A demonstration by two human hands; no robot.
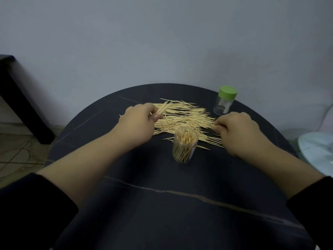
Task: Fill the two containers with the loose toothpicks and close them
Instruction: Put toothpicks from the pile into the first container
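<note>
Left hand (138, 121) pinching small toothpick bundle (163, 110); right hand (237, 130) nipping strands at loose pile (185, 119) edge; open container (185, 144) between grips, nearly full; green-lidded container (225, 101) beyond right grip; risk: overstuffing, knocked container spilling

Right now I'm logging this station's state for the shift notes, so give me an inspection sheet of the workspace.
Surface: dark round table, pale vein lines across it.
Job's things: loose toothpicks spread across the far half; open container near the middle, upright, packed with toothpicks, no lid on; second container far right, green lid on, looks nearly empty.
Clutter: nothing seen.
Grippers: left hand pinches a small bundle of toothpicks; right hand pinches toothpicks at the pile's right edge.
Cables: thin cords on the floor, left.
Surroundings: grey wall; dark furniture left; pale round object right.
</note>
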